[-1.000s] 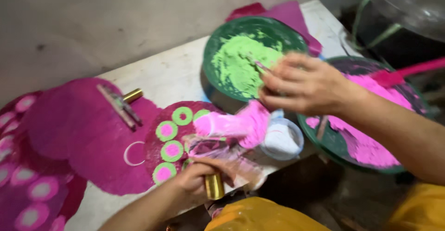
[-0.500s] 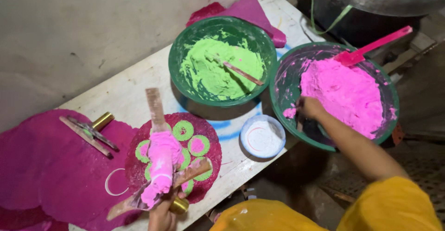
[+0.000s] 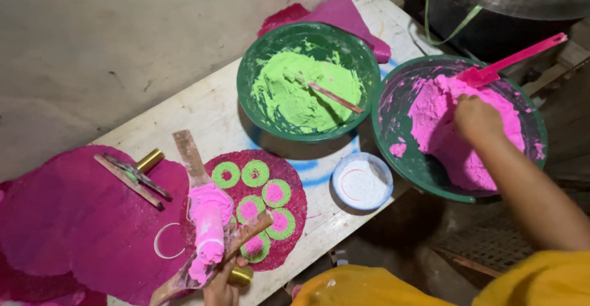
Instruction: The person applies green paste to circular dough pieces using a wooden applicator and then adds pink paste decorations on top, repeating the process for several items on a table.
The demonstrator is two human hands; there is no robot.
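A: Hands first — where's each one?

B: Right hand [image 3: 478,120] is down in the dark green bowl [image 3: 430,171] on the right, fingers curled into the pink dough [image 3: 458,152]. Looks closed on a bit of it, but can't tell how tight; fingertips are buried.

A: Left?

B: Left hand [image 3: 222,284] sits at the bottom edge, only partly in view. It's gripping a wooden paddle [image 3: 206,220] w/ a pink dough roll on it, plus a brass cutter [image 3: 239,276] under the fingers. Paddle lies tilted over the magenta sheet [image 3: 80,220].

A: Anything beside that?

B: Round magenta disc [image 3: 295,186] w/ green rings [image 3: 255,172], some w/ pink centres. It's just right of the paddle.

A: Rest of the table?

B: Green bowl [image 3: 258,54] w/ green dough and a stick in it, behind the disc. Small white dish [image 3: 362,182] between the disc and pink bowl. Pink spatula [image 3: 510,60] leans on the pink bowl's far rim. Second brass cutter [image 3: 149,159] and thin sticks lie on the magenta sheet, left side.
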